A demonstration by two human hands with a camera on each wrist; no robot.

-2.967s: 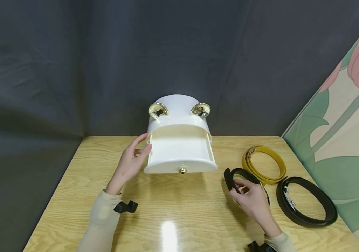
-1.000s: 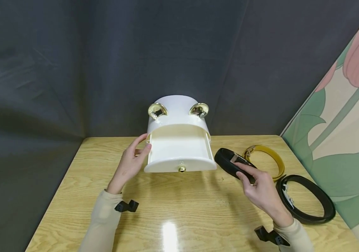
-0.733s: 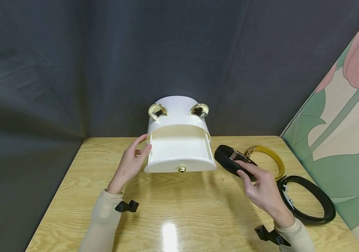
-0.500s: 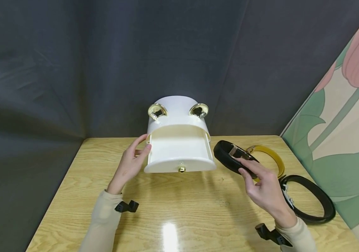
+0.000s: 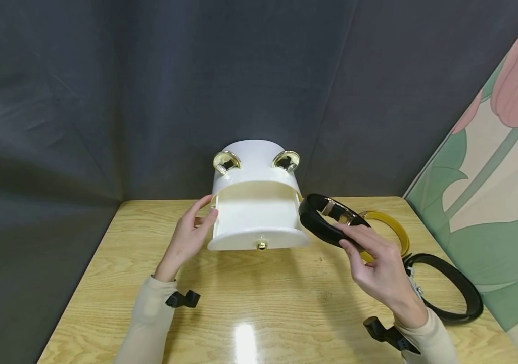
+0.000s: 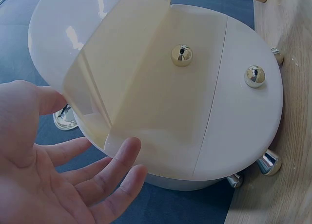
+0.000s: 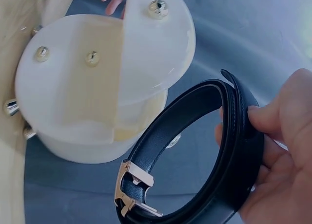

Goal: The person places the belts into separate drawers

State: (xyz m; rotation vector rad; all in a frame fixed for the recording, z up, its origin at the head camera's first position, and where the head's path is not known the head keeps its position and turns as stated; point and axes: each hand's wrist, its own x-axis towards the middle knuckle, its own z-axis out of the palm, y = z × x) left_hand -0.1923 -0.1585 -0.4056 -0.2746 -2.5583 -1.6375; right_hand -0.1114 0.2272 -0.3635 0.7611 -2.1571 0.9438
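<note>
A white, round-bodied storage box (image 5: 256,164) stands at the table's back, its upper drawer (image 5: 236,241) pulled out, with a gold knob. My left hand (image 5: 186,240) is at the left side of the drawer, thumb and index fingertip at the edge, the other fingers loosely extended in the left wrist view. My right hand (image 5: 379,263) pinches a coiled black belt (image 7: 214,185) with a gold-toned buckle (image 7: 129,185). The belt is held up in the air, tilted, its left end close to the drawer's right edge in the head view.
A coiled yellow belt (image 5: 399,230) lies on the wooden table (image 5: 259,288) at the right, partly hidden behind the held belt. Nearer the right edge lies another coiled black belt (image 5: 465,288) with a silver buckle. Dark cloth (image 5: 240,76) hangs behind the table.
My right hand has lifted the black belt from low over the table and moved it up and left toward the drawer. The left hand and the drawer have stayed in place.
</note>
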